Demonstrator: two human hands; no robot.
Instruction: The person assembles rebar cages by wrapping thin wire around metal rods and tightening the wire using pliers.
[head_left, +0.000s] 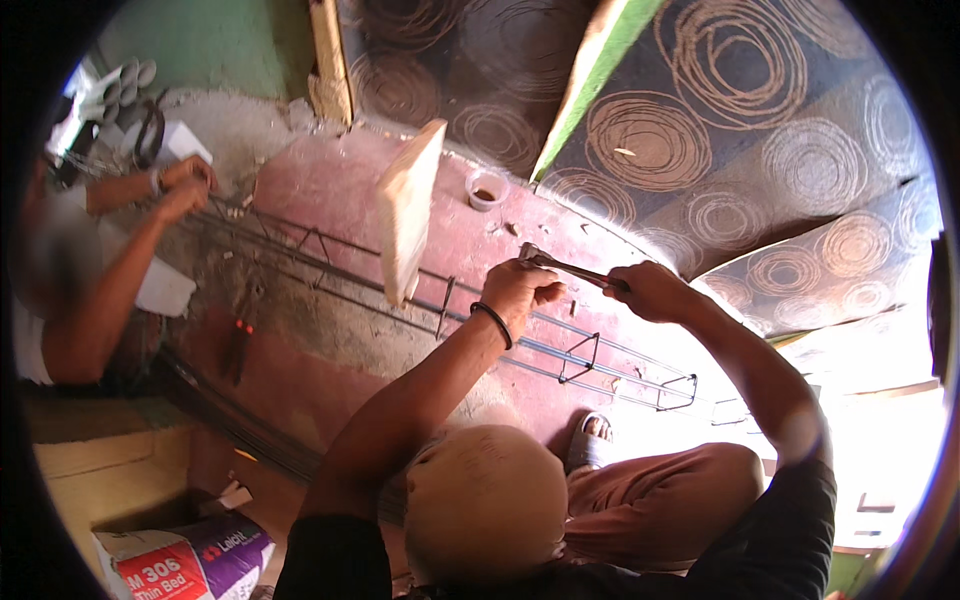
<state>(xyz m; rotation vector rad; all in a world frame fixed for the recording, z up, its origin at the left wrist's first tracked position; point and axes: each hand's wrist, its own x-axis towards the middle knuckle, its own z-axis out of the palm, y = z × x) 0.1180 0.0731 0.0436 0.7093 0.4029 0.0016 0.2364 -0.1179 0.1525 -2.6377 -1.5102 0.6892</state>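
Note:
My right hand point(648, 291) is closed round the handle end of a pair of pincers point(570, 269), whose metal head points left. Just below that head, my left hand point(516, 294), with a dark band at the wrist, is closed; what its fingers grip is hidden. Both hands are above a long rebar cage point(578, 360) of thin steel bars with bent square stirrups. It runs slantwise from upper left to lower right. Close to my left hand, a pale wooden board point(411, 215) stands upright by the bars.
At the left, a co-worker's hands point(186, 188) are at the cage's far end. A small plastic cup point(487, 190) with dark contents sits on the reddish floor point(320, 180). Circle-patterned sheeting point(740, 150) lines the far side. A beige cap point(486, 505) and a printed bag point(190, 562) are low in view.

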